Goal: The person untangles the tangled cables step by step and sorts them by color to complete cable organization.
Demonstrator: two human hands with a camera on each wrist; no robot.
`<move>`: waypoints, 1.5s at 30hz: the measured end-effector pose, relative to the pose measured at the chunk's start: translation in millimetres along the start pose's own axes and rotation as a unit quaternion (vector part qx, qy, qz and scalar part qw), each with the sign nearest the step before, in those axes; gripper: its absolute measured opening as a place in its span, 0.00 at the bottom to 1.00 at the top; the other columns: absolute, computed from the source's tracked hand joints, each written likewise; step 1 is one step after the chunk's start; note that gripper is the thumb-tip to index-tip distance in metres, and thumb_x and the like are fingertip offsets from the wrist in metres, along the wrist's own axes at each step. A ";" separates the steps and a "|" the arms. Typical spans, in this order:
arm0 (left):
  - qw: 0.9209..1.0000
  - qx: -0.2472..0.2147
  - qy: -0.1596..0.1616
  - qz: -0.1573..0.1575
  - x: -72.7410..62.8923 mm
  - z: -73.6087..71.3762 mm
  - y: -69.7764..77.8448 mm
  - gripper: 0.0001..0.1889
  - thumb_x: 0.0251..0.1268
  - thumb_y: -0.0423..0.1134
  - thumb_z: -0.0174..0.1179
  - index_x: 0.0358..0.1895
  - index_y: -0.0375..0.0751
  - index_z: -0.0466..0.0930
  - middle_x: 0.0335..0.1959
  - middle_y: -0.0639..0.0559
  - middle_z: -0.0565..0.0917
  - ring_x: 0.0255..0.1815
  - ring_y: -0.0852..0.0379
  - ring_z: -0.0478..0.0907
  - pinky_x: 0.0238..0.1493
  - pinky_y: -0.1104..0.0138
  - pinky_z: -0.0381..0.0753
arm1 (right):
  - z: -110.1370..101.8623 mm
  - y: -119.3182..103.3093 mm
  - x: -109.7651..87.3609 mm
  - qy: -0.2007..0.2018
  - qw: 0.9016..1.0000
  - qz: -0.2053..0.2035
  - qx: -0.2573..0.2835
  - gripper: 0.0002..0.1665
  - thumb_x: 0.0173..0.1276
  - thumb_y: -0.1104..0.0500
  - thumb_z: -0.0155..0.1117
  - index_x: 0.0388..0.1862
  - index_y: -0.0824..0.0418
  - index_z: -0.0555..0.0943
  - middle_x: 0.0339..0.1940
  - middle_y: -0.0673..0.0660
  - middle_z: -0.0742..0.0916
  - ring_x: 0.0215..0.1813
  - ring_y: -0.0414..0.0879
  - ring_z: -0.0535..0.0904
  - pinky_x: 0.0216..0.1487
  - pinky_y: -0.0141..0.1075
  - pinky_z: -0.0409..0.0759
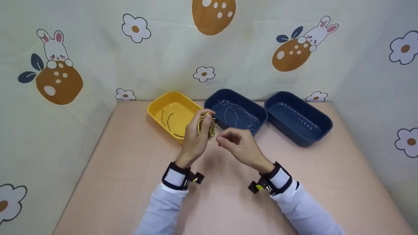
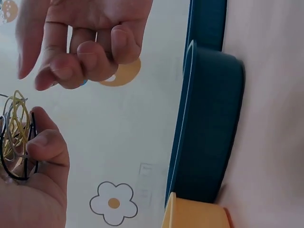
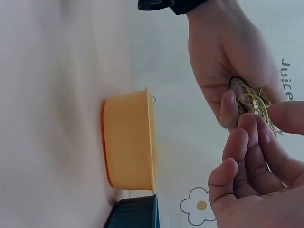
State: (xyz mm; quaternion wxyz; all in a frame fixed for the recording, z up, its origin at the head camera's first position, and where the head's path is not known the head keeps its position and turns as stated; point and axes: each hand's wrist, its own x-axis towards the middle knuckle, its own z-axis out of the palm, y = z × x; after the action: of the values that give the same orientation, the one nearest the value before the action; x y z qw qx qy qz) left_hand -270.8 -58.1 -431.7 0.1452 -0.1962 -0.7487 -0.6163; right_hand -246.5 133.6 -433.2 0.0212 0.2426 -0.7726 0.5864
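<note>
In the head view, my left hand (image 1: 196, 133) holds a tangled bundle of thin cords (image 1: 211, 128) between thumb and fingers, mostly yellow with some black and grey. The same bundle (image 2: 18, 128) shows its loops at the edge of the left wrist view. My right hand (image 1: 240, 143) is just to the right of the bundle, its fingers loosely bent. In the right wrist view, a gap shows between the right thumb (image 3: 287, 117) and fingers, close in front of the bundle (image 3: 251, 102). No cord is visible in the right hand.
A yellow bin (image 1: 156, 120) with a few dark cords stands behind the left hand. Beside it, a dark blue bin (image 1: 214, 94) holds pale thin strands. Another dark blue bin (image 1: 294, 137) stands at the right. All are on a pink table (image 1: 124, 176) before a patterned wall cloth.
</note>
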 end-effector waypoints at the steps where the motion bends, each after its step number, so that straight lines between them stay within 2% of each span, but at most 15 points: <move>1: 1.000 0.003 0.000 0.004 -0.7 3.4 0.2 0.16 0.89 0.48 0.47 0.62 0.44 0.78 0.50 0.49 0.85 0.42 0.55 0.80 0.44 0.65 0.82 | -0.5 -0.5 -2.1 0.004 1.000 0.004 0.005 0.07 0.77 0.56 0.70 0.43 0.58 0.90 0.37 0.54 0.91 0.38 0.43 0.86 0.39 0.31 0.83; 4: 1.000 0.002 -0.003 0.011 -2.3 11.5 0.9 0.15 0.89 0.46 0.47 0.64 0.44 0.77 0.52 0.49 0.85 0.45 0.56 0.80 0.48 0.65 0.82 | -1.4 -1.3 -5.9 0.014 1.000 0.013 0.016 0.06 0.76 0.57 0.71 0.42 0.57 0.90 0.38 0.58 0.92 0.38 0.44 0.86 0.41 0.31 0.84; 10: 0.999 -0.031 -0.022 0.008 -4.7 19.3 1.9 0.14 0.89 0.46 0.47 0.66 0.47 0.74 0.46 0.38 0.83 0.43 0.54 0.81 0.44 0.65 0.86 | -0.4 0.1 -8.4 0.031 0.999 0.029 0.032 0.06 0.74 0.59 0.72 0.42 0.61 0.90 0.40 0.65 0.92 0.38 0.43 0.87 0.43 0.31 0.86; 14: 0.998 -0.048 -0.033 0.005 -5.2 20.0 2.4 0.14 0.87 0.46 0.51 0.66 0.48 0.74 0.47 0.43 0.83 0.44 0.54 0.82 0.42 0.66 0.86 | -1.4 0.8 -9.2 0.039 0.997 0.038 0.049 0.07 0.75 0.59 0.72 0.41 0.63 0.89 0.38 0.63 0.91 0.37 0.43 0.86 0.42 0.31 0.86; 17: 0.997 -0.059 -0.042 -0.001 -4.3 18.8 2.2 0.15 0.84 0.45 0.57 0.66 0.48 0.74 0.47 0.47 0.84 0.43 0.54 0.82 0.42 0.66 0.86 | -4.7 1.0 -10.0 0.049 0.996 0.037 0.062 0.07 0.76 0.59 0.70 0.40 0.63 0.87 0.34 0.57 0.89 0.36 0.45 0.84 0.39 0.31 0.84; 22: 0.995 -0.080 -0.059 -0.004 -2.9 15.7 1.0 0.15 0.82 0.42 0.60 0.65 0.46 0.75 0.44 0.46 0.84 0.35 0.54 0.82 0.34 0.66 0.85 | -12.7 1.4 -11.1 0.065 0.993 0.042 0.089 0.08 0.77 0.58 0.69 0.40 0.63 0.87 0.33 0.56 0.88 0.34 0.47 0.82 0.37 0.32 0.80; 27: 0.995 -0.078 -0.061 0.004 -2.4 13.1 -0.1 0.13 0.84 0.41 0.56 0.63 0.41 0.76 0.38 0.45 0.83 0.29 0.55 0.78 0.28 0.69 0.79 | -21.1 3.3 -10.5 0.066 0.983 0.059 0.160 0.13 0.77 0.56 0.70 0.43 0.67 0.86 0.39 0.62 0.90 0.37 0.47 0.83 0.42 0.34 0.83; 30: 0.996 -0.069 -0.055 0.000 -2.5 11.1 0.3 0.13 0.85 0.42 0.56 0.62 0.41 0.78 0.38 0.46 0.83 0.31 0.55 0.79 0.29 0.69 0.80 | -27.2 3.2 -9.5 0.063 0.972 0.067 0.218 0.14 0.78 0.57 0.69 0.45 0.70 0.83 0.41 0.62 0.91 0.40 0.48 0.85 0.43 0.34 0.85; 32: 0.996 -0.067 -0.051 -0.007 -2.8 9.4 0.6 0.13 0.85 0.43 0.56 0.60 0.41 0.80 0.40 0.45 0.84 0.34 0.55 0.80 0.32 0.69 0.82 | -31.9 2.2 -9.5 0.065 0.967 0.071 0.237 0.14 0.79 0.57 0.68 0.46 0.71 0.82 0.40 0.61 0.91 0.41 0.49 0.85 0.44 0.34 0.86; 36: 0.995 -0.080 -0.056 -0.014 -2.0 5.9 -0.5 0.14 0.84 0.44 0.57 0.58 0.37 0.81 0.42 0.39 0.85 0.38 0.54 0.82 0.37 0.69 0.85 | -41.4 0.3 -9.7 0.071 0.976 0.072 0.191 0.14 0.78 0.56 0.69 0.46 0.69 0.83 0.37 0.59 0.91 0.41 0.48 0.87 0.48 0.36 0.88; 40: 0.994 -0.091 -0.068 -0.004 -0.6 1.7 -1.5 0.13 0.83 0.41 0.58 0.55 0.33 0.80 0.41 0.40 0.87 0.37 0.53 0.83 0.38 0.70 0.86 | -48.1 -1.6 -9.6 0.064 0.985 0.064 0.144 0.15 0.77 0.54 0.71 0.46 0.67 0.86 0.34 0.59 0.90 0.40 0.49 0.89 0.51 0.40 0.90; 42: 0.993 -0.090 -0.072 0.002 0.1 -1.1 -1.4 0.12 0.83 0.40 0.59 0.54 0.33 0.81 0.40 0.44 0.87 0.35 0.54 0.83 0.36 0.70 0.85 | -50.4 -1.7 -9.9 0.053 0.987 0.059 0.139 0.15 0.77 0.54 0.70 0.46 0.67 0.87 0.32 0.58 0.89 0.37 0.49 0.88 0.48 0.40 0.90; 45: 0.993 -0.089 -0.079 0.008 1.4 -5.7 -1.7 0.11 0.82 0.39 0.60 0.52 0.33 0.81 0.39 0.47 0.88 0.34 0.54 0.83 0.37 0.69 0.86 | -52.8 -0.9 -10.3 0.030 0.989 0.048 0.136 0.13 0.78 0.57 0.69 0.46 0.68 0.87 0.28 0.57 0.87 0.30 0.47 0.85 0.39 0.37 0.88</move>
State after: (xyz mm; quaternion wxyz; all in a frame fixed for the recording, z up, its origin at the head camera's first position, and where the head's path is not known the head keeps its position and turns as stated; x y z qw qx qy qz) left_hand -272.9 -63.8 -431.4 0.0723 -0.2628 -0.6982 -0.6620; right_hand -250.4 185.3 -419.2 -0.0169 0.1887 -0.6957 0.6930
